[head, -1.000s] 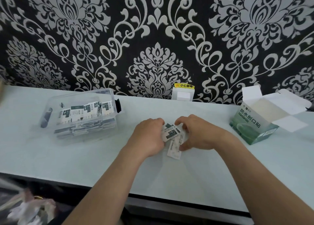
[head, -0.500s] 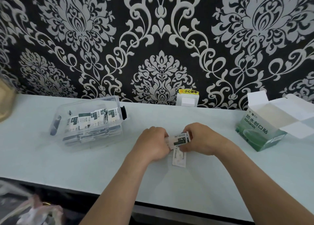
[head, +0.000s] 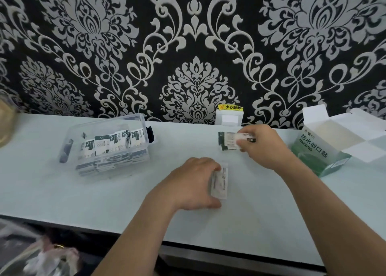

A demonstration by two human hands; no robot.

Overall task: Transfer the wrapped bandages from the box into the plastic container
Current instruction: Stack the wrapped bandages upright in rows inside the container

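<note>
The hands, joined over one bundle at the middle of the table half a second ago, are now parting. The right hand (head: 263, 146) is lifting away toward 2 o'clock, pinching a small stack of wrapped bandages (head: 228, 141) between thumb and curled fingers. The left hand (head: 193, 185) is staying low at centre, its fingers curling over a single wrapped bandage (head: 219, 181) lying on the pale table (head: 271, 217).

This looks like sorting before the drop. Neither lot is yet heading toward the clear plastic container (head: 108, 144), which is sitting at 9 o'clock, already well stocked with bandages. The open green bandage box (head: 313, 150) is lying at 3 o'clock.

Behind, black damask wallpaper (head: 196, 46) is framing a wall socket (head: 229, 119) under a yellow warning label.
</note>
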